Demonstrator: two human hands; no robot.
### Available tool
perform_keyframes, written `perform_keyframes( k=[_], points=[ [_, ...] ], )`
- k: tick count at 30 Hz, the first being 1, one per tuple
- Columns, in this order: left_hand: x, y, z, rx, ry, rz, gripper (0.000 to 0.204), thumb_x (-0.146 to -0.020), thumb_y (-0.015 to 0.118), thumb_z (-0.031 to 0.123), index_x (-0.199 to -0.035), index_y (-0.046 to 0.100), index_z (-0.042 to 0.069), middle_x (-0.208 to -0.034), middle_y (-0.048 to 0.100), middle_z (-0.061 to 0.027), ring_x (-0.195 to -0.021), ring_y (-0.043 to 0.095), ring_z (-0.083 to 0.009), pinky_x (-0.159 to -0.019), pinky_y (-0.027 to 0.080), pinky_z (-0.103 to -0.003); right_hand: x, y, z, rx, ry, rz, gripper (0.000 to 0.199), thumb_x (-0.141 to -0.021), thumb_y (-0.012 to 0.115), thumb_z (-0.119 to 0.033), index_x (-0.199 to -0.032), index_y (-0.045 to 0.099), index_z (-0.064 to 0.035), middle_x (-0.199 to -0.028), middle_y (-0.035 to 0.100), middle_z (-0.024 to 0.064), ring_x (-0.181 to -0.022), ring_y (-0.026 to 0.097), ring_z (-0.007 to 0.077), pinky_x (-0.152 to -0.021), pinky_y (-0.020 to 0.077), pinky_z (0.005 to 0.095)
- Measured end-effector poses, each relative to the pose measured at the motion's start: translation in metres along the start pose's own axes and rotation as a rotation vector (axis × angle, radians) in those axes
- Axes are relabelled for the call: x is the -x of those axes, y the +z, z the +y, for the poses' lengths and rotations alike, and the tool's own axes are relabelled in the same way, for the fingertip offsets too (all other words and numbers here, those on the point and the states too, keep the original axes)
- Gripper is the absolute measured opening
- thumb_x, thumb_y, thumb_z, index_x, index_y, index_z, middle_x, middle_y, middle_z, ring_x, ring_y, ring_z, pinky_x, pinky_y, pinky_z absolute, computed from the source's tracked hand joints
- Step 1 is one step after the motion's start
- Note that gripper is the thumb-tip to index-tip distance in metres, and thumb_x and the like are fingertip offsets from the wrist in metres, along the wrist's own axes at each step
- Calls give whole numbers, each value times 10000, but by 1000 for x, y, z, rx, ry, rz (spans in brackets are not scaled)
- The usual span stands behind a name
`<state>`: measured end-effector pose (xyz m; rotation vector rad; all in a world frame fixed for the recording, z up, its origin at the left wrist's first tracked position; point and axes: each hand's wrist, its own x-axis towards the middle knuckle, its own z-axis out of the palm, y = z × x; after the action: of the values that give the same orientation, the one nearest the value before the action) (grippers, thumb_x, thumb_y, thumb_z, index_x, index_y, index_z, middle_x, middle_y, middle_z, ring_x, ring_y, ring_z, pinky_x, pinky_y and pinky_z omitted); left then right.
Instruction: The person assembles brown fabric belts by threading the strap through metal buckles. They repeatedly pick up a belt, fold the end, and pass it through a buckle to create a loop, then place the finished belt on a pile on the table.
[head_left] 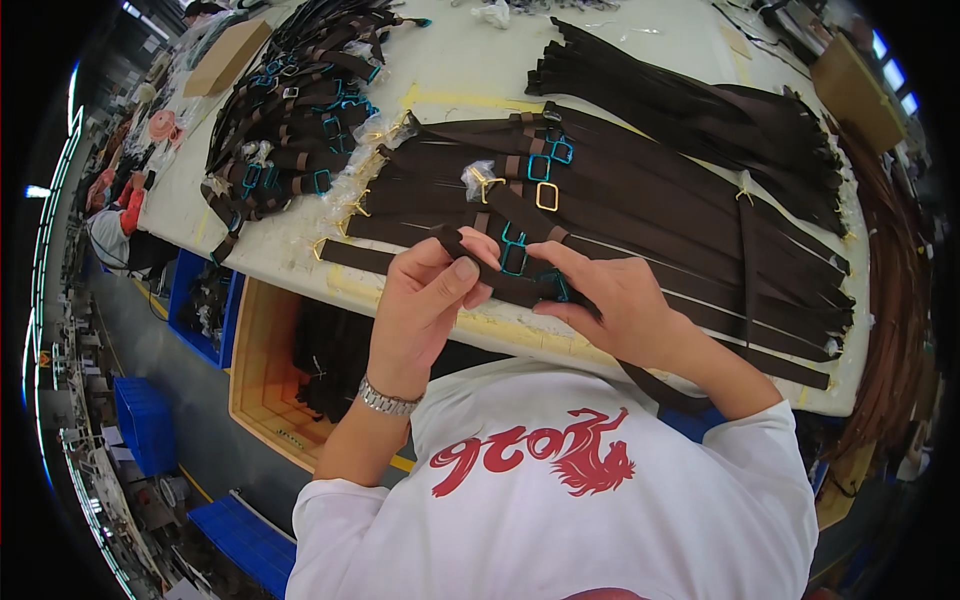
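Left hand (430,280): grip narrow, holding one end of the dark strap (515,288) between thumb and fingers; a metal watch (390,402) on the wrist.
Right hand (615,300): thumb and forefinger spread about the strap beside its blue buckle (558,287); whether the grip is closed on it, one cannot tell.
Strap: between the two hands, at the near edge of the table (470,60).
Row (680,230): dark straps laid side by side just beyond the hands, some with blue buckles (514,248), one with a gold buckle (546,196).
Bundle (680,120): more dark straps, farther back on the right.
Heap (300,120): straps with blue buckles, on the table's left.
Wooden bin (262,375): below the table's near edge, dark pieces inside.
Blue crate (145,425): on the floor, left of the bin.
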<state>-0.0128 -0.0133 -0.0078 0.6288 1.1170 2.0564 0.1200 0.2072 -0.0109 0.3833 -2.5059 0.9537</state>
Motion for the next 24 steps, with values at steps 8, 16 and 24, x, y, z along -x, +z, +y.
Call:
perform_keyframes(
  k=[8,16,24],
  points=[
    [-16,-1,50,108,36,-415,267,-1062,694,150,-923,706,-77,-878,737,-306,-429,546,-119,-382,385,-219,-39,-64,-31,575,-165,526,659,-694,802,91,-1340,679,62,-1148,782,162,-813,718,248,-694,567,314],
    [-6,-38,53,-160,-246,-349,112,-994,732,9,-1060,768,-74,-831,755,-100,-503,564,-61,-453,417,-210,-21,6,-22,-190,611,305,356,-869,788,14,-1143,571,-53,-1080,703,40,-895,708,144,-837,580,296],
    [23,-56,43,-899,-88,-287,135,-973,757,13,-1075,773,-73,-843,764,-88,-654,705,-92,-545,506,-244,-10,6,9,-1132,951,-528,502,-885,921,-130,-1289,640,-32,-1057,761,56,-1004,706,129,-923,555,284]
  ],
)
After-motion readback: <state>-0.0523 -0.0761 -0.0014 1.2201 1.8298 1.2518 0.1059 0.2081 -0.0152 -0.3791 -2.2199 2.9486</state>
